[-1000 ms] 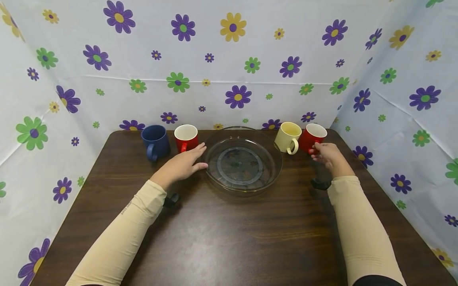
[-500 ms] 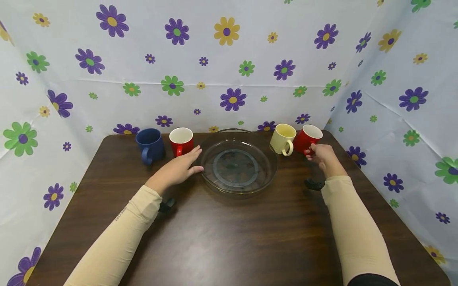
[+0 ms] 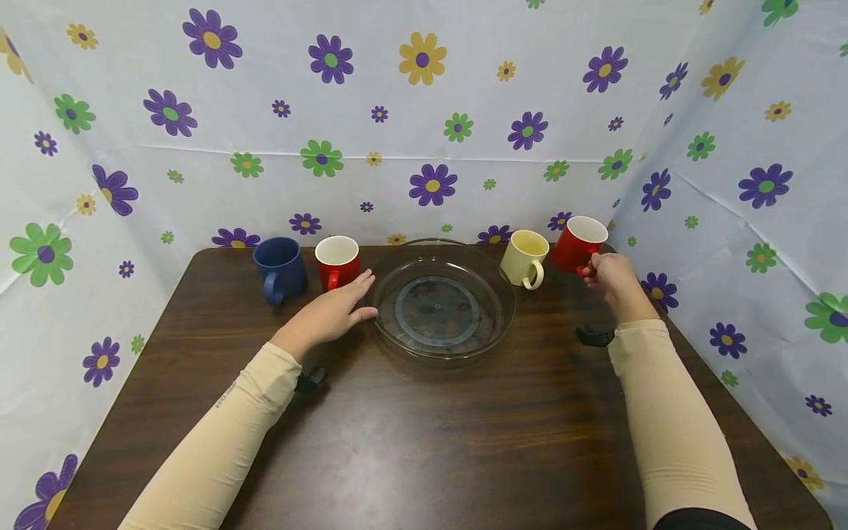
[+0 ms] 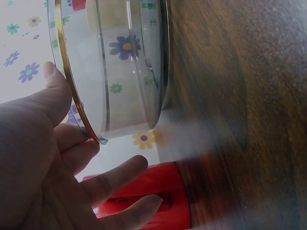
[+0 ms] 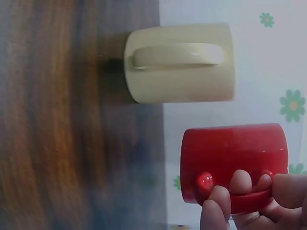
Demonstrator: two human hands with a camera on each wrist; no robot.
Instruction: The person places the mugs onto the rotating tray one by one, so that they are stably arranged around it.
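Observation:
By its handle, my right hand (image 3: 611, 276) holds a red mug (image 3: 578, 243) with a white inside. That mug is raised off the table, tilted slightly, its curled fingers through the handle in the right wrist view. Close to its left stands a pale yellow mug (image 5: 180, 64), upright, handle toward me. At the left side of a round clear glass dish (image 3: 440, 302), my left hand (image 3: 329, 313) has its fingers extended, with thumb and fingertips right at the rim. Behind those fingertips another red mug (image 3: 336, 261) stands upright, partly covered by the hand in the left wrist view.
A dark blue mug (image 3: 280, 269) stands at the back left, handle toward me. The brown wooden table (image 3: 450, 442) ends at a flower-patterned cloth (image 3: 371, 88) behind it, and more cloth hangs at both sides.
My right hand has taken the right red mug's handle and lifted it up off the table, slightly to the right. The left hand stays at the dish. The head view has shifted a little.

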